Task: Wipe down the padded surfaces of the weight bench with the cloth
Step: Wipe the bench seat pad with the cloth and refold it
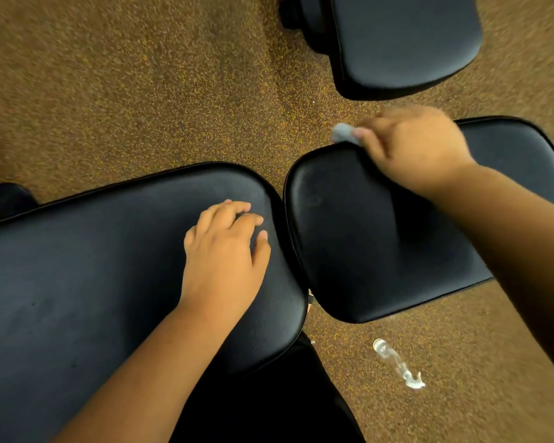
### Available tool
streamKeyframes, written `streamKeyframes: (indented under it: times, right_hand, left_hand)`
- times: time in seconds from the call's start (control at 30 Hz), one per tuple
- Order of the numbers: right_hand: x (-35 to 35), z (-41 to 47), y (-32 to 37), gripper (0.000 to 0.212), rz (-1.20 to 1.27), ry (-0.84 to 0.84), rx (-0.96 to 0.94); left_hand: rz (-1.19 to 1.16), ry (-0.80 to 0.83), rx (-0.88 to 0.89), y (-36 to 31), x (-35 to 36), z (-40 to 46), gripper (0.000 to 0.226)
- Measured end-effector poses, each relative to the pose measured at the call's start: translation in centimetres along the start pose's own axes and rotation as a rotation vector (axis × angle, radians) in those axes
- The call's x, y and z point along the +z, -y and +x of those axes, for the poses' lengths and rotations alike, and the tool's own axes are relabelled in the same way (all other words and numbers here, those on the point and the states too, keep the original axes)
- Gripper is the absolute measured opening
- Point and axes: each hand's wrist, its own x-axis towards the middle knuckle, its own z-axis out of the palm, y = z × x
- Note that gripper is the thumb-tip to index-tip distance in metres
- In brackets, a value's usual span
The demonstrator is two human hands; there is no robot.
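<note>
while the left hand (226,251) rests flat on the long back pad (93,266), fingers gently spread and relaxed with nothing in them, the right hand (410,145) reaches out toward one o'clock and pinches a small wad of pale grey-blue cloth (343,133) between thumb and fingers. the cloth sits at the far edge of the seat pad (365,238), bunched into a rounded lump; the hand is motion-blurred, so whether the cloth touches the pad's rim cannot be told.

a clear plastic spray bottle (397,362) lies on its side on the floor at five o'clock, its white trigger head pointing toward five o'clock and its base toward eleven; its contents cannot be made out.

the back pad runs with its long axis from eight o'clock toward two o'clock, its rounded end lying just beside the seat pad with a narrow gap between them. the seat pad widens toward three o'clock. both are black, smooth, slightly glossy padded vinyl with piped edges and rounded corners; faint scuffs show on the back pad's surface. a second black padded bench (406,39) of the same material stands apart at twelve o'clock. the floor (141,91) is dark rubber, grainy and thickly speckled with yellow-orange flecks.
</note>
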Motion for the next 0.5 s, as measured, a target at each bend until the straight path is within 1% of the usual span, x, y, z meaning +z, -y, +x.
streamKeyframes:
  times: [0.07, 0.1, 0.17, 0.23, 0.33, 0.4, 0.43, 0.5]
  right_hand:
    - [-0.4, -0.1, -0.3, 0.056, -0.103, -0.031, 0.126]
    - [-0.5, 0.4, 0.5, 0.053, -0.147, -0.007, 0.177]
    - [0.0, 2.0, 2.9, 0.048, -0.179, 0.111, 0.227]
    - [1.1, 3.8, 5.7, 0.043, -0.14, 0.211, 0.199]
    - [2.1, 5.1, 8.3, 0.042, -0.064, 0.262, 0.057]
    - [2.1, 4.3, 7.3, 0.047, -0.026, 0.214, -0.016]
    - [1.9, 3.5, 6.2, 0.052, -0.019, 0.151, -0.039]
    - [1.1, 1.5, 2.9, 0.059, -0.053, 0.016, -0.006]
  left_hand:
    - [0.003, -0.006, -0.006, 0.2, 0.0, 0.1, 0.02]
    - [0.003, -0.008, -0.01, 0.1, 0.0, 0.1, 0.02]
    - [-0.005, -0.009, -0.007, -0.5, 0.1, 0.3, 0.019]
    - [-0.03, -0.014, 0.017, -1.6, 0.2, 0.5, 0.016]
    - [-0.069, -0.004, 0.072, -3.1, 0.0, 0.9, 0.014]
    - [-0.095, 0.034, 0.094, -3.7, 0.0, 1.3, 0.017]
    - [-0.121, 0.058, 0.078, -3.9, 0.0, 1.6, 0.02]
    - [-0.215, 0.089, -0.006, -4.2, 0.3, 2.4, 0.03]
